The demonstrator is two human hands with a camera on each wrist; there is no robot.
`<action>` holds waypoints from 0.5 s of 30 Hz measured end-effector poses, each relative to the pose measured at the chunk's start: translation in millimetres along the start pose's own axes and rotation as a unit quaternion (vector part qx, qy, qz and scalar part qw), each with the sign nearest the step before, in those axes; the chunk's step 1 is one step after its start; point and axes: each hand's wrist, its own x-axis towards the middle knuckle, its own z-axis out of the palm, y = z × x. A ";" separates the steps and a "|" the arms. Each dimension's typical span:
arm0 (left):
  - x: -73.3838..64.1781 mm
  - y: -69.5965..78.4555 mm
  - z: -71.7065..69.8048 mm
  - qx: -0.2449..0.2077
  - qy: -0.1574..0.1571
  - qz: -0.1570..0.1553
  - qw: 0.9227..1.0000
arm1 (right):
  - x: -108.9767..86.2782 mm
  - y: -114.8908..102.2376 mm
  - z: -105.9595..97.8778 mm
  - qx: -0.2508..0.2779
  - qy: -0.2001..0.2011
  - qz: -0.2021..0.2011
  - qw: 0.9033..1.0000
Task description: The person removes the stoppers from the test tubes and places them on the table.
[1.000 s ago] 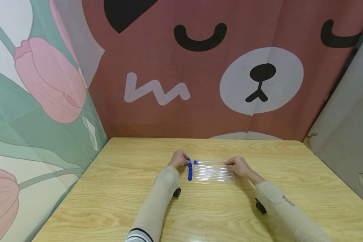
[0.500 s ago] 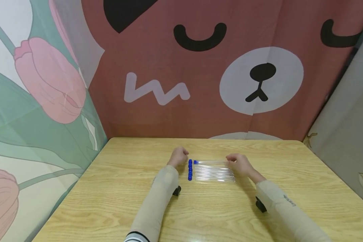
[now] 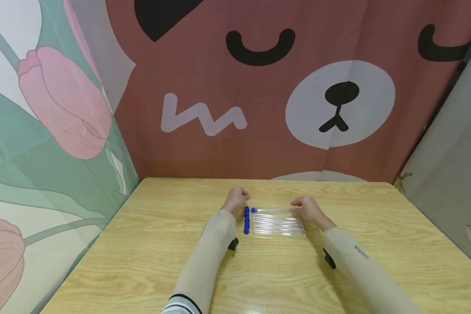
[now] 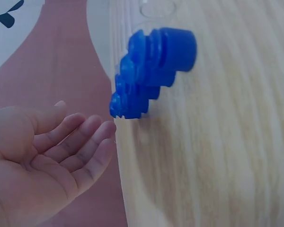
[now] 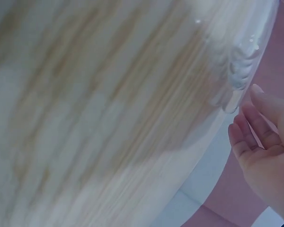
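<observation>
Several clear test tubes (image 3: 278,225) lie side by side on the table; their rounded ends (image 5: 239,66) show in the right wrist view. The farthest tube (image 3: 274,210) has a blue cap on its left end. Left of the tubes, loose blue caps (image 3: 247,221) form a row; ridged, they look large in the left wrist view (image 4: 177,49). My left hand (image 3: 235,199), just beyond the row's far end, has loosely bent fingers and holds nothing. Beside the tubes' right ends, my right hand (image 3: 311,209) hovers with relaxed fingers; I see nothing held in it (image 5: 270,142).
A light wooden table (image 3: 161,253) carries everything. Behind it hangs a reddish-brown cloth (image 3: 204,157) with a bear face, and a floral cloth (image 3: 63,183) hangs at the left. Black wrist devices (image 3: 233,244) sit under both sleeves.
My left hand lets go of the far cap in the row, lifts off and moves away and slightly right. My right hand releases the farthest tube's right end and shifts slightly up.
</observation>
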 end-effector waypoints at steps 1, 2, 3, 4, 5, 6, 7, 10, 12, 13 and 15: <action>1.0 -0.8 0.4 -0.001 -0.002 -0.002 1.000 | 0.4 0.5 -0.1 -0.006 -0.005 0.006 1.000; 1.8 -1.2 0.7 0.001 -0.006 -0.007 1.000 | 0.9 1.2 -0.2 -0.011 -0.010 0.012 1.000; 2.3 -1.7 0.9 0.003 -0.004 -0.009 1.000 | 1.4 1.9 -0.3 -0.017 -0.016 0.018 1.000; 2.8 -2.3 1.2 0.005 -0.007 -0.012 1.000 | 2.0 2.7 -0.3 -0.021 -0.021 0.024 0.999; 3.1 -2.9 1.4 0.006 -0.007 -0.014 1.000 | 2.5 3.6 -0.2 -0.025 -0.025 0.027 0.999; 3.3 -3.3 1.6 0.009 -0.008 -0.017 1.000 | 2.9 4.5 0.1 -0.027 -0.029 0.031 0.999; 3.4 -3.7 1.9 0.010 -0.009 -0.018 1.000 | 3.3 5.3 0.5 -0.031 -0.033 0.032 0.998; 2.7 -4.9 3.2 0.000 -0.014 -0.026 1.000 | 3.9 7.7 2.2 -0.043 -0.041 0.026 0.998; 1.7 -5.4 3.9 -0.005 -0.017 -0.027 0.999 | 3.7 8.4 3.3 -0.051 -0.041 0.021 0.998; 1.0 -5.7 4.3 -0.011 -0.019 -0.028 0.999 | 3.7 9.2 3.9 -0.052 -0.041 0.017 0.998; -0.2 -6.6 5.0 -0.022 -0.026 -0.031 0.999 | 3.5 10.0 4.7 -0.053 -0.042 0.012 0.998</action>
